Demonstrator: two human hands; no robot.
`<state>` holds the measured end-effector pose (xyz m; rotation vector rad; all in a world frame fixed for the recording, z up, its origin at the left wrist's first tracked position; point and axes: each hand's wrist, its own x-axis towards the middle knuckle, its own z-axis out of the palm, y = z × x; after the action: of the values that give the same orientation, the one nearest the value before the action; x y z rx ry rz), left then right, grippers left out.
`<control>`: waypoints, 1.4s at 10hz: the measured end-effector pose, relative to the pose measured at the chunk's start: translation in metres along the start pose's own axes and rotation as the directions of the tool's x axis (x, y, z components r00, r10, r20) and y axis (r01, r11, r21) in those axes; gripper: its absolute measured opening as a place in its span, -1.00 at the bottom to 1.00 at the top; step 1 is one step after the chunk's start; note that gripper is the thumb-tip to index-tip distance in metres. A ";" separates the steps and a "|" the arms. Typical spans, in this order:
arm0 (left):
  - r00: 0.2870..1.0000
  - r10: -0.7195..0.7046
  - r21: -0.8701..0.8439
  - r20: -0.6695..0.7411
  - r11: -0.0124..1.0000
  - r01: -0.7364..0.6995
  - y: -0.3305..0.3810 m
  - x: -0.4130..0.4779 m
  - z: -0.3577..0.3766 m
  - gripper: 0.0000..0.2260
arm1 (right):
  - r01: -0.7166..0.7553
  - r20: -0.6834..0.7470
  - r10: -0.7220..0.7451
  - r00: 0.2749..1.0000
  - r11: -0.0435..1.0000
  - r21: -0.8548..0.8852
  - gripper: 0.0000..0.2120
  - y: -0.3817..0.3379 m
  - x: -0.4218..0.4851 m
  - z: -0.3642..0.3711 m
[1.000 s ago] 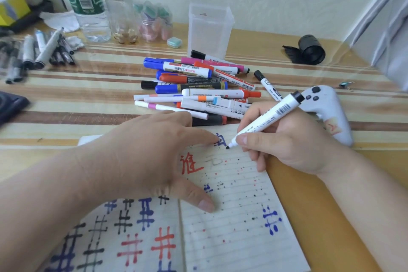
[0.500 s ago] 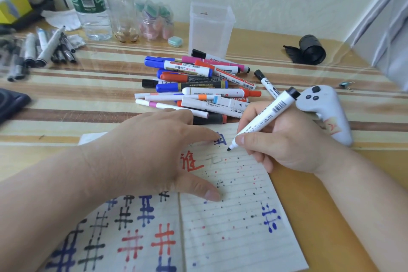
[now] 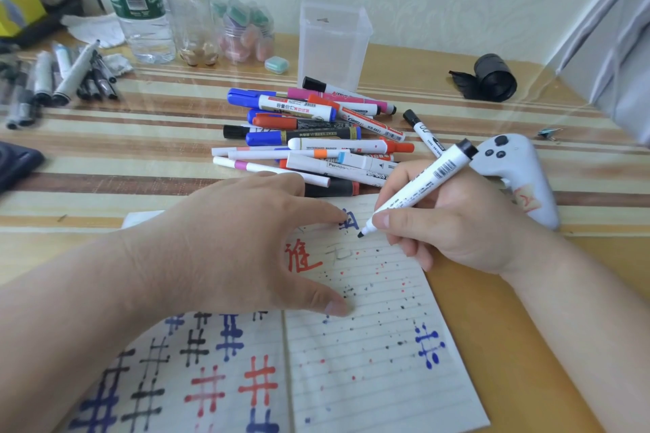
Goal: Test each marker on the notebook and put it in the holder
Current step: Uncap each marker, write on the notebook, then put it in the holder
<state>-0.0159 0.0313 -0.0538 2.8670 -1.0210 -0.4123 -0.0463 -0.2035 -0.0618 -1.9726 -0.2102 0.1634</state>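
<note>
An open lined notebook lies at the front, marked with red, blue and black test strokes. My left hand rests flat on it, fingers spread, holding the pages down. My right hand grips an uncapped white marker with a black end, its tip touching the right page near the top. A pile of several coloured markers lies just beyond the notebook. The clear plastic holder stands upright behind the pile and looks empty.
A white game controller lies right of my right hand. A black roll sits at the back right. Two bottles, a small jar and another group of dark markers stand at the back left.
The marker tip in my right hand has shifted slightly on the page near the blue mark. My left hand stays pressed on the notebook.
</note>
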 end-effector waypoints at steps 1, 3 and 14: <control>1.000 0.004 0.004 -0.005 1.000 -0.004 0.000 0.000 0.000 -0.09 | -0.001 0.015 0.002 1.000 1.000 -0.023 -0.90 -0.001 -0.001 -0.001; 1.000 0.006 0.017 -0.001 1.000 -0.006 0.000 0.001 0.000 -0.08 | -0.015 -0.011 0.015 1.000 0.999 -0.030 -0.89 0.000 -0.001 -0.002; 0.999 0.003 0.047 -0.043 0.999 0.000 -0.001 0.000 0.003 -0.08 | -0.007 -0.025 0.005 1.000 0.995 -0.099 -0.89 0.002 -0.001 0.002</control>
<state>-0.0161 0.0321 -0.0564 2.9027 -1.0394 -0.3285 -0.0472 -0.2030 -0.0642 -2.0732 -0.1997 0.1351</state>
